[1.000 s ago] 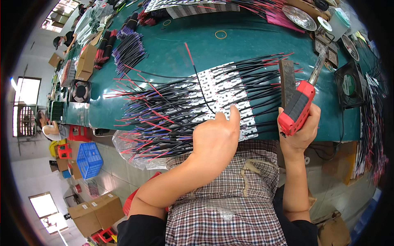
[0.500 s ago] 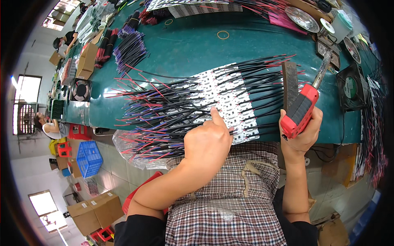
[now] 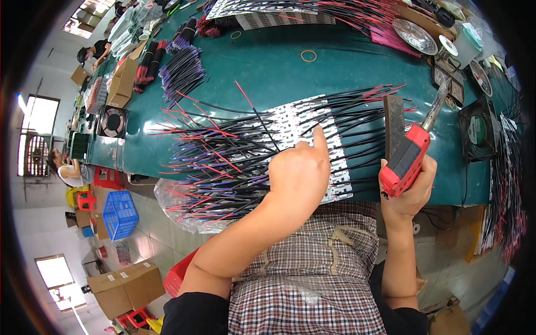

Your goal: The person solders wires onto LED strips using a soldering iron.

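Observation:
My left hand is over a white circuit-board panel with several rows of small parts. Its index finger stretches onto the boards, and the other fingers curl under, mostly hidden. A black wire with a red end slants up from beside these fingers and seems to be held by them. Many black, red and blue wires spread from the panel's left side; more black wires run off its right side. In my right hand is a red-and-black soldering gun, its metal tip angled up and away.
A dark flat bar lies across the right-hand wires, close to the gun. Beyond the gun are a soldering stand and a black fan. Wire bundles and a rubber band lie farther back on the green table.
My left hand has moved right and slightly away from me across the panel. A black wire now stands out beside its fingers. My right hand keeps hold of the soldering gun.

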A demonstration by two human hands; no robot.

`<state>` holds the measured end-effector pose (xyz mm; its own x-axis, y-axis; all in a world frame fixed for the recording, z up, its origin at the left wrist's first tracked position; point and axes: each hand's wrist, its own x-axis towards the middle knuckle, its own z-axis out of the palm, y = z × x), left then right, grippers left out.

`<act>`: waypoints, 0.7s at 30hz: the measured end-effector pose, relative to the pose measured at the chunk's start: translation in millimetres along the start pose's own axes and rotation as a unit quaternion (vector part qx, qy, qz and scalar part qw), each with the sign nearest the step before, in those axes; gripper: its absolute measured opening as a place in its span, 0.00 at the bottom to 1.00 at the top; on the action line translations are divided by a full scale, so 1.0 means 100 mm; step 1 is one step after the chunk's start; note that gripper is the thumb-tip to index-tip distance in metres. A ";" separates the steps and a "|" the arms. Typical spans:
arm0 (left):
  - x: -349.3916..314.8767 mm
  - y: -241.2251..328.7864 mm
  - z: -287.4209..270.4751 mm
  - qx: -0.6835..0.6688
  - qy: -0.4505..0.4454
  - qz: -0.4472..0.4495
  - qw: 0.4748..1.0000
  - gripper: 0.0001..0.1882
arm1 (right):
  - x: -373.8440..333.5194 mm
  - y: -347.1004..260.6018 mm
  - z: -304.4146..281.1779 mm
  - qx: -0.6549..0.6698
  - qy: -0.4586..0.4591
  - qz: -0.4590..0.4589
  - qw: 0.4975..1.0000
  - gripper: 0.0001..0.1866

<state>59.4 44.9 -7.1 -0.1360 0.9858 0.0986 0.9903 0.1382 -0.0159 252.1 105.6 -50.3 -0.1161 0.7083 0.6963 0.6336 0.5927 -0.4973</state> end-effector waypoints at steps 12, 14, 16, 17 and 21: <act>0.02 -0.11 -0.02 -0.018 0.012 -0.029 0.999 0.13 | 0.02 0.00 -0.01 -0.007 -0.006 -0.009 1.000 0.30; 0.06 -0.06 -0.06 -0.017 0.030 -0.016 0.999 0.13 | 0.03 -0.02 -0.02 0.001 -0.004 -0.009 1.000 0.30; 0.14 -0.05 0.01 -0.017 0.037 -0.017 0.999 0.20 | 0.03 -0.03 -0.01 -0.003 -0.008 -0.010 1.000 0.30; 0.16 -0.07 0.04 -0.017 0.039 -0.018 0.999 0.20 | 0.04 -0.04 -0.01 -0.006 -0.011 -0.009 1.000 0.30; 0.16 -0.11 0.09 -0.019 0.025 -0.021 0.999 0.24 | 0.03 -0.02 0.01 -0.004 -0.006 -0.015 1.000 0.30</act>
<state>46.2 60.3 -13.9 -0.1758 0.9733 0.1475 0.9844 0.1739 0.0260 249.6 106.3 -47.8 -0.1431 0.6951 0.7045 0.6366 0.6097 -0.4723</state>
